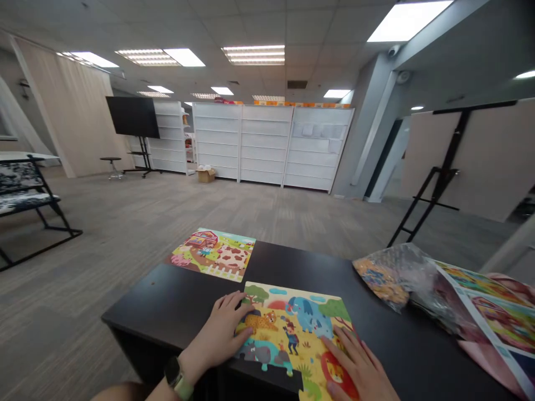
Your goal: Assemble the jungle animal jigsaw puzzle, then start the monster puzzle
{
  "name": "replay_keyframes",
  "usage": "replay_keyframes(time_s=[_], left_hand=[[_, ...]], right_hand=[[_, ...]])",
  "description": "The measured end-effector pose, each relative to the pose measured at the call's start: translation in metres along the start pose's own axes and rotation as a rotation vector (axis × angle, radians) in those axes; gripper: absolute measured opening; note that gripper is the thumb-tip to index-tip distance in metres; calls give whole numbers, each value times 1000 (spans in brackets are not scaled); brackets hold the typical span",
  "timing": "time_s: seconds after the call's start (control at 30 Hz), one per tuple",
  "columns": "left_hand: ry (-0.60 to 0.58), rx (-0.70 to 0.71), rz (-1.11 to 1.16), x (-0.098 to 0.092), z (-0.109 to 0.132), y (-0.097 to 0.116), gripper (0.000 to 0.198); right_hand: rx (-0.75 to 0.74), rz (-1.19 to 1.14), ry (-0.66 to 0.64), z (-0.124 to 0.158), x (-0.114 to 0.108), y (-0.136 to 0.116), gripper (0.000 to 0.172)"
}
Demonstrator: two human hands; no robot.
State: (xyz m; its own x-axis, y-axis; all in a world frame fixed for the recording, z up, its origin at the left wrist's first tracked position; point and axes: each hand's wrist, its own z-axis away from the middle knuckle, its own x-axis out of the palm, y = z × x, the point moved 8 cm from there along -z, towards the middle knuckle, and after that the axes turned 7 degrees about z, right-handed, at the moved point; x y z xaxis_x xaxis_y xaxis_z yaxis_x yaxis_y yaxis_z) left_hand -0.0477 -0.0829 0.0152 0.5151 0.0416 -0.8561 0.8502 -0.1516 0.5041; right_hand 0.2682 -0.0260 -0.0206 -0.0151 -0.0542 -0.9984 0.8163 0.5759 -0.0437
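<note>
A safari jigsaw puzzle (307, 345) with elephants, a leopard, a hippo and a lion lies on the black table (292, 259) in front of me. Along its near edge a gap shows, left of the lion section. My left hand (225, 326), with a watch on the wrist, rests at the puzzle's left edge, fingers stretched out over its border. On the right side, my right hand (357, 362) lies with fingers spread over the lion part. Neither hand is closed round a piece. Farther back on the table sits a farm jigsaw puzzle (219, 253) with a cow and a barn.
At the table's right lie a clear plastic bag (388, 275) of puzzle pieces and a printed puzzle box (497, 312). White shelves (267, 145), a screen on a stand (134, 117), a chair (29, 192) and a black easel-like stand (445, 161) are beyond.
</note>
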Motion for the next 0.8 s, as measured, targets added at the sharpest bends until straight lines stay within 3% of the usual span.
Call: replay_keyframes(time_s=[0.2, 0.37, 0.5, 0.57, 0.63, 0.7, 0.77, 0.8], left_hand=[[7, 40, -77, 11, -33, -2, 40], [76, 64, -81, -1, -67, -15, 41], [202, 59, -47, -20, -51, -16, 43], [219, 72, -4, -24, -27, -14, 38], [217, 81, 40, -27, -3, -15, 32], [239, 86, 68, -32, 13, -21, 25], [258, 63, 87, -37, 18, -31, 23], [281, 52, 95, -39, 18, -36, 22]], right_hand=[[75, -54, -23, 0, -8, 9, 68], [113, -40, -14, -33, -14, 9, 69], [101, -40, 20, -61, -31, 11, 65], [78, -41, 182, -54, -48, 8, 58], [-9, -80, 493, -24, -62, -9, 44], [-230, -203, 719, 17, -50, -48, 31], [-572, -334, 579, 46, 0, -110, 25], [-679, -397, 439, 54, 34, -141, 19]])
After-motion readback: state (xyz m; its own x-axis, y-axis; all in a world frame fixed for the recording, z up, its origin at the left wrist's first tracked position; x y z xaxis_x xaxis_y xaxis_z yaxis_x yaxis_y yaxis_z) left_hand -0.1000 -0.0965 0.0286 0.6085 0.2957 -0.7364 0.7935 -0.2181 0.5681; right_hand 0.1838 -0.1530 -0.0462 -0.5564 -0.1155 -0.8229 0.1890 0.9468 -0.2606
